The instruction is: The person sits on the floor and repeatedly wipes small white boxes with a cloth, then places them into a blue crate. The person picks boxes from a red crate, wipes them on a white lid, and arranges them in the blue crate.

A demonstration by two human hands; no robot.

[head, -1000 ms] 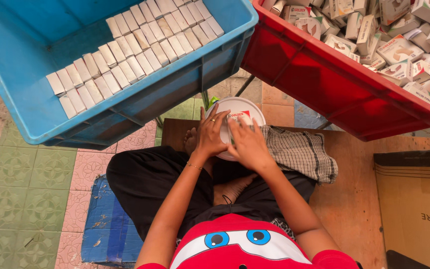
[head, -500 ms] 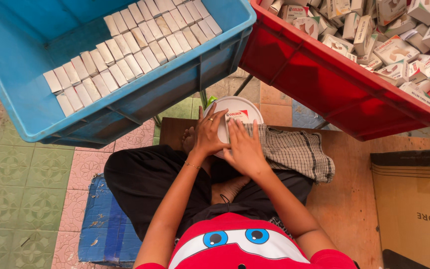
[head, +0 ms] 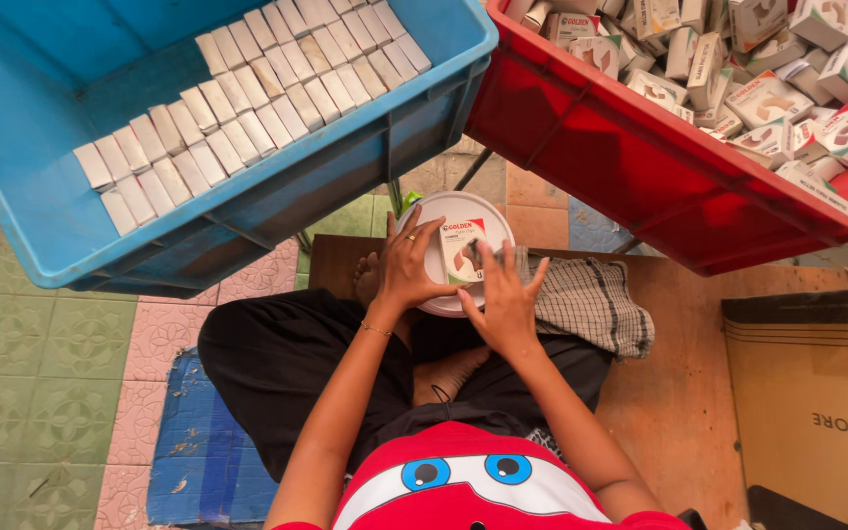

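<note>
A small white carton (head: 460, 249) with a red band and a picture on its face lies on a round white lid (head: 431, 218) in front of my crossed legs. My left hand (head: 406, 267) grips the carton's left side, fingers spread over the lid. On the carton's right edge rests my right hand (head: 505, 299), fingertips pressing near its lower corner. Both hands are on the same carton.
A blue crate (head: 71, 236) at upper left holds neat rows of closed white cartons. A red crate (head: 660, 186) at upper right holds several loose printed cartons. A checked cloth (head: 591, 304) lies to my right on a wooden board (head: 689, 393). A brown cardboard box (head: 817, 402) stands at right.
The carton's printed face now shows between my hands, where before they covered it. My hands have shifted slightly apart on the lid.
</note>
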